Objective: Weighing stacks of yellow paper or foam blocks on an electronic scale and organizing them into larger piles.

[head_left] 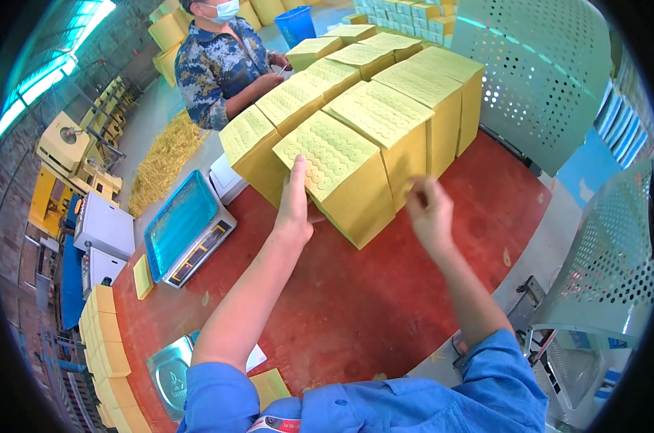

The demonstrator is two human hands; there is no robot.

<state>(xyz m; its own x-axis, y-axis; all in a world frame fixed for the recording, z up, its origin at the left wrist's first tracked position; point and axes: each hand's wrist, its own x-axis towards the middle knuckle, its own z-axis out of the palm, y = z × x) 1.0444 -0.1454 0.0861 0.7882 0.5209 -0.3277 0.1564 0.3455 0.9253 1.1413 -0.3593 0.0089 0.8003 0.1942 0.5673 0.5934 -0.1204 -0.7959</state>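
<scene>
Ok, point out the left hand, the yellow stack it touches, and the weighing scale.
left hand (293,209): head view, back of the hand.
nearest yellow stack (327,155): head view, its embossed top sheet.
weighing scale (179,220): head view, its blue-green platform.

Left hand (295,206) outstretched (flat); right hand (429,211) loose

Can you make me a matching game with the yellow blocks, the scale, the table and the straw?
Things:
1. nearest yellow stack
2. weighing scale
3. table top
4. straw pile

Descriptions:
A. red and bare in the middle
B. on the floor beside the table
C. touched by the left hand
D. has a blue tray on top

Pairs: 1-C, 2-D, 3-A, 4-B
</scene>
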